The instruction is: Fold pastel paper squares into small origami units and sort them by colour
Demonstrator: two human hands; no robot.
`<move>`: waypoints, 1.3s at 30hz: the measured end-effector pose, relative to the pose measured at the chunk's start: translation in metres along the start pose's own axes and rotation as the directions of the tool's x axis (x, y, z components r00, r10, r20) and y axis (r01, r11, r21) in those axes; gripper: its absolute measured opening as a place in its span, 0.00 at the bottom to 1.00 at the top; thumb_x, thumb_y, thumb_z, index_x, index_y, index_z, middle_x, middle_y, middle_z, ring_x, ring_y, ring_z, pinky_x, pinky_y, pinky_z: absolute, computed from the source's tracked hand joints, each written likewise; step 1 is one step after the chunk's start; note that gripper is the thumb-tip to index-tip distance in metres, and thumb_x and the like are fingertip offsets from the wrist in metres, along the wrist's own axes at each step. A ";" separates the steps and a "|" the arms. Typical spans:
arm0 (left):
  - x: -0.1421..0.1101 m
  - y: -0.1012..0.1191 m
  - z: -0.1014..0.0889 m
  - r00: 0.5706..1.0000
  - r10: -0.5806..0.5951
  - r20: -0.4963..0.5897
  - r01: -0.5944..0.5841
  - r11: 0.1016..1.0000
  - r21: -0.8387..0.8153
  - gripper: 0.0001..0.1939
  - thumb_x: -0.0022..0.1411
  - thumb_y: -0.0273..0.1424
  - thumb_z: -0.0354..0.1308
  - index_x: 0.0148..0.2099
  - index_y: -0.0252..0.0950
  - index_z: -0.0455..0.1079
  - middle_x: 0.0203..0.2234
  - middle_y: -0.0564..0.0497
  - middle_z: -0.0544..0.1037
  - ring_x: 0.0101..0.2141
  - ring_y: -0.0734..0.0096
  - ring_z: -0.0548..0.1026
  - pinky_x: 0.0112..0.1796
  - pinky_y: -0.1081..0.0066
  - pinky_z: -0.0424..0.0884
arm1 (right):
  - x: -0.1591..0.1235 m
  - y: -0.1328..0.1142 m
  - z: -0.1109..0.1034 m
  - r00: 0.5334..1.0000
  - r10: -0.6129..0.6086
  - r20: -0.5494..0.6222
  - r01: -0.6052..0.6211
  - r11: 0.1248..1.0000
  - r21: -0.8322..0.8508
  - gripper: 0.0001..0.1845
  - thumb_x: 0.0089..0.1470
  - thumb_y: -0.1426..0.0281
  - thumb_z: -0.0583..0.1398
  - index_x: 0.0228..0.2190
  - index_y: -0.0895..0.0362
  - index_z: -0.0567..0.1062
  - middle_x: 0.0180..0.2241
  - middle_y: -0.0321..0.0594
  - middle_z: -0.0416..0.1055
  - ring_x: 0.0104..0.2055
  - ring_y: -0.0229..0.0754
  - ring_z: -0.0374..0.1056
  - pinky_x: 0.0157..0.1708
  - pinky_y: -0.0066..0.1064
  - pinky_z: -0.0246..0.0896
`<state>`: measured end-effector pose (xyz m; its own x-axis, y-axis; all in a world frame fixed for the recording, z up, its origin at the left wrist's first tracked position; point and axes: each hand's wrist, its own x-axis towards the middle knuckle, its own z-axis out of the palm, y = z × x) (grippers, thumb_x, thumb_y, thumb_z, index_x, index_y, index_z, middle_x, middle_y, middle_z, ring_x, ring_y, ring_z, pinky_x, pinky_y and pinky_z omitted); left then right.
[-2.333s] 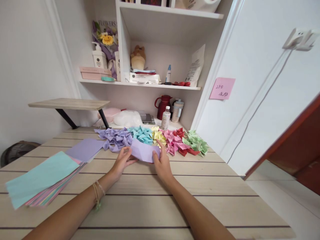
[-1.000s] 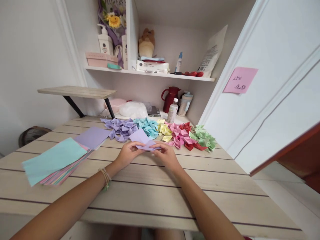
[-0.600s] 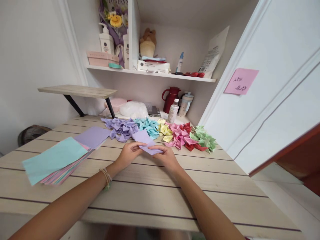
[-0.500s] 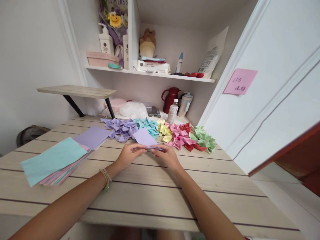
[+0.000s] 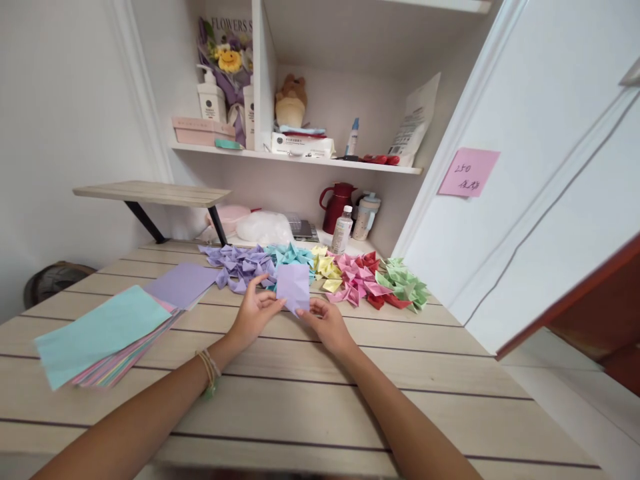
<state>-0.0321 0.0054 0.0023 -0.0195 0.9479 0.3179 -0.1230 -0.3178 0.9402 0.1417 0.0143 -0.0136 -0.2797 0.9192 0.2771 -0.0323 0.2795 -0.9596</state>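
Observation:
Both my hands hold one folded sheet of lilac paper point(image 5: 294, 285) upright just above the wooden table point(image 5: 310, 400). My left hand point(image 5: 253, 311) pinches its left edge, and my right hand point(image 5: 325, 323) grips its lower right corner. Right behind the paper lies a row of folded paper pieces: purple point(image 5: 235, 261), blue point(image 5: 290, 254), yellow point(image 5: 325, 268), pink point(image 5: 353, 279), red point(image 5: 380, 300) and green point(image 5: 403, 283). A fanned stack of flat coloured sheets point(image 5: 105, 333) lies to my left, turquoise on top with a lilac sheet point(image 5: 183, 283) at its far end.
At the back stand a dark red jug point(image 5: 337, 205), a small bottle point(image 5: 343, 230), a cup point(image 5: 364, 217) and a clear bag point(image 5: 263, 228). A small raised shelf point(image 5: 150, 193) juts out at left. A pink note point(image 5: 467, 172) sticks on the white panel at right.
The lilac paper has been folded smaller and lifted from flat on the table to standing upright between my hands. The camera has tilted slightly.

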 end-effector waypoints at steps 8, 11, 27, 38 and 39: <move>-0.004 0.001 0.001 0.967 -0.171 0.191 0.170 0.985 0.021 0.15 0.54 0.40 0.57 0.33 0.31 0.68 0.26 0.44 0.79 0.24 0.67 0.77 0.26 0.71 0.72 | -0.001 -0.007 -0.004 0.988 -0.152 -0.017 0.139 0.939 -0.315 0.09 0.46 0.65 0.61 0.29 0.57 0.76 0.27 0.37 0.69 0.32 0.39 0.63 0.32 0.30 0.57; -0.004 0.002 0.002 0.982 -0.137 0.129 0.140 0.990 -0.014 0.15 0.52 0.39 0.59 0.35 0.30 0.69 0.35 0.40 0.79 0.32 0.61 0.78 0.36 0.64 0.73 | -0.002 -0.014 -0.005 0.991 -0.128 -0.025 0.114 0.947 -0.300 0.16 0.42 0.64 0.63 0.36 0.57 0.75 0.22 0.33 0.65 0.25 0.36 0.60 0.26 0.27 0.56; -0.003 0.002 -0.009 0.991 0.131 -0.003 -0.126 0.957 0.262 0.12 0.46 0.24 0.58 0.36 0.33 0.76 0.36 0.45 0.79 0.38 0.61 0.76 0.41 0.65 0.71 | -0.011 -0.030 -0.002 0.959 -0.145 0.244 0.215 0.931 -0.294 0.26 0.40 0.68 0.65 0.45 0.52 0.72 0.39 0.39 0.72 0.35 0.39 0.68 0.34 0.31 0.63; 0.002 -0.001 -0.005 0.999 -0.002 -0.042 0.000 0.999 -0.041 0.20 0.44 0.32 0.65 0.42 0.32 0.74 0.37 0.42 0.79 0.37 0.60 0.76 0.41 0.64 0.71 | -0.008 -0.028 0.002 0.984 -0.175 -0.013 0.169 0.965 -0.201 0.17 0.42 0.63 0.64 0.37 0.54 0.75 0.43 0.43 0.70 0.43 0.44 0.67 0.36 0.32 0.63; 0.002 -0.002 -0.005 0.998 -0.014 -0.060 0.010 0.998 -0.065 0.21 0.44 0.33 0.65 0.42 0.32 0.74 0.37 0.41 0.79 0.37 0.60 0.77 0.41 0.63 0.71 | -0.006 -0.027 -0.001 0.987 -0.157 -0.035 0.150 0.977 -0.152 0.16 0.43 0.62 0.63 0.36 0.55 0.75 0.43 0.43 0.71 0.42 0.44 0.67 0.36 0.32 0.64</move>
<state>-0.0367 0.0083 0.0007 -0.0777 0.9519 0.2963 -0.1878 -0.3058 0.9334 0.1449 0.0014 0.0107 -0.2374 0.8729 0.4263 0.0718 0.4534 -0.8884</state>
